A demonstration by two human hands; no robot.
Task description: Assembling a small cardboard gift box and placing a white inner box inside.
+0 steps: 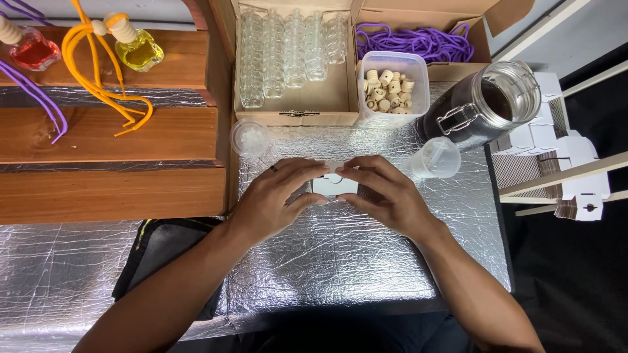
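Both hands meet over the crinkled silver foil table cover (340, 255) and between them hide most of a small white folded card box (334, 185); only its flat front face and a tab at its top edge show, so its full shape cannot be made out. The left hand (275, 199), with a dark ring on one finger, closes fingers and thumb on the box's left end. The right hand (386, 193) pinches its right end in the same way, fingers curled over the top. Whether the box is lifted or resting on the foil cannot be told.

Just behind the box, to its left, lies a small round clear plastic lid (250, 137); to its right lies a small clear plastic cup (436, 158), partly behind the right hand's fingers. Further behind the box stands an open brown cardboard carton (294, 108) with rows of empty clear glass bottles (288, 49), their tops cut off by the picture edge. Right of that sits a clear square plastic tub of pale wooden caps (392, 88), in front of a second carton with purple cords (418, 40). A large glass clip-top jar of dark liquid (484, 104) lies tilted to the box's right. Beyond it, a stack of flat white card blanks (575, 176) is half hidden by pale wooden bars.

Left of the box, stepped brown wooden shelves (111, 134) carry a red-filled bottle (33, 49), cut off at the edge, and a yellow-filled bottle (137, 49) with orange cord (98, 72).
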